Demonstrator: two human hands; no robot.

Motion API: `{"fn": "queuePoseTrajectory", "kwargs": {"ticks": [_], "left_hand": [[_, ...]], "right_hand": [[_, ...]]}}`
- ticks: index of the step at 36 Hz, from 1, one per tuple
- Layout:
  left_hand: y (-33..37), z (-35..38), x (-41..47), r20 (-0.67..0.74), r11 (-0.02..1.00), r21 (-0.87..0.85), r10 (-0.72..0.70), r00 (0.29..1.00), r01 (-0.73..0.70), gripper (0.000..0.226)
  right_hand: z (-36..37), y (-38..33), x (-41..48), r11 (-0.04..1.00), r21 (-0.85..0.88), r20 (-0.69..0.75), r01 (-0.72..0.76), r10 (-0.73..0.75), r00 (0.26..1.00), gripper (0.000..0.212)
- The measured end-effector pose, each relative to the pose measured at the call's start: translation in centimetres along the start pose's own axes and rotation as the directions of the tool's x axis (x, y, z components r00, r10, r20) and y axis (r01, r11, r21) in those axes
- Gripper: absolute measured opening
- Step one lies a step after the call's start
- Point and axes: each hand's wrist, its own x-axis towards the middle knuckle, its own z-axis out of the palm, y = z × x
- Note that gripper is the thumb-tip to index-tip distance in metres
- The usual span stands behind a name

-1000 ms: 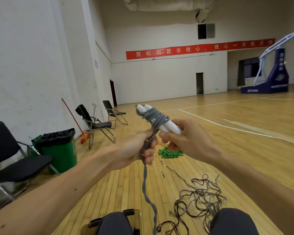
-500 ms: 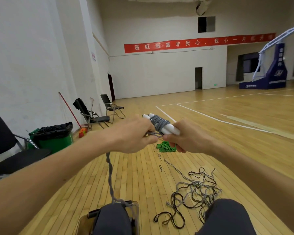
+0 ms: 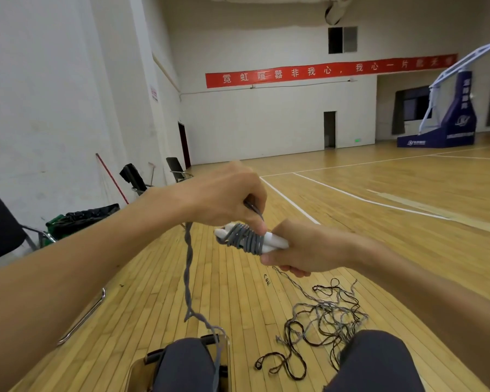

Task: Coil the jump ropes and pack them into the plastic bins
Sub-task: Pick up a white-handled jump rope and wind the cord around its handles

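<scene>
Light, limp rope (image 3: 188, 267), probably tangle-prone: left hand (image 3: 224, 193) pinches it beside the handles (image 3: 276, 241), which right hand (image 3: 309, 247) grips.

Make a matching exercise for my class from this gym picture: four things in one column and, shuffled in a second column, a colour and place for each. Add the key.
Column 1
1. banner
2. rope
3. handles
4. hoop base

Column 2
A. white, gripped by the right hand
B. blue, on the floor at the far right
C. red, high on the far wall
D. grey, wound round the handles

Pairs: 1-C, 2-D, 3-A, 4-B
</scene>
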Motion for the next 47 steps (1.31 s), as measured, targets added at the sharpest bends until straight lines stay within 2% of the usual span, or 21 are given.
{"fn": "queuePoseTrajectory", "kwargs": {"ticks": [5, 13, 17, 24, 27, 30, 33, 37, 43, 45, 47], "left_hand": [[-0.6, -0.1, 0.1, 0.003, 0.993, -0.106, -0.052, 0.999, 0.052, 0.033], [-1.4, -0.1, 0.0, 0.124, 0.946, -0.293, -0.108, 0.986, 0.14, 0.04], [-1.9, 0.3, -0.4, 0.189, 0.877, -0.45, -0.092, 0.978, 0.17, 0.037], [-2.4, 0.9, -1.0, 0.259, 0.756, -0.623, -0.042, 0.965, 0.2, 0.03], [-2.5, 1.3, -1.3, 0.266, 0.699, -0.691, 0.007, 0.964, 0.186, 0.026], [-2.7, 1.8, -1.5, 0.256, 0.628, -0.76, 0.056, 0.965, 0.166, 0.032], [-2.8, 2.1, -1.5, 0.23, 0.572, -0.807, 0.07, 0.971, 0.15, 0.036], [-3.0, 2.7, -1.5, 0.214, 0.513, -0.844, 0.053, 0.975, 0.157, 0.041], [-3.3, 4.3, -1.6, 0.17, 0.312, -0.937, 0.009, 0.985, 0.159, 0.029], [-3.2, 4.3, -1.9, 0.163, 0.283, -0.945, -0.021, 0.986, 0.163, 0.023], [-3.0, 4.2, -1.9, 0.161, 0.297, -0.938, -0.076, 0.984, 0.176, 0.031]], "right_hand": [[0.4, -0.5, -0.3, 0.998, 0.0, -0.004, 0.069, -0.069, 0.998, 0.045], [1.2, -1.1, -1.0, 0.995, 0.027, 0.008, 0.092, -0.093, 0.996, 0.041], [1.3, -1.4, -1.5, 0.988, 0.057, 0.011, 0.143, -0.144, 0.99, 0.042], [1.5, -1.5, -1.6, 0.955, 0.201, 0.031, 0.22, -0.231, 0.973, 0.035], [1.5, -1.6, -1.7, 0.93, 0.257, 0.019, 0.262, -0.275, 0.961, 0.038], [1.4, -1.5, -1.6, 0.906, 0.292, -0.005, 0.308, -0.321, 0.947, 0.037], [1.0, -1.5, -1.7, 0.894, 0.315, 0.008, 0.318, -0.338, 0.941, 0.027], [0.8, -1.5, -2.0, 0.887, 0.337, 0.02, 0.315, -0.341, 0.94, 0.017], [0.9, -1.7, -1.8, 0.83, 0.465, -0.005, 0.308, -0.345, 0.939, 0.02], [1.0, -1.8, -1.7, 0.801, 0.521, -0.021, 0.294, -0.332, 0.943, 0.014], [1.2, -1.9, -1.6, 0.784, 0.56, -0.036, 0.267, -0.3, 0.953, 0.022]]}}
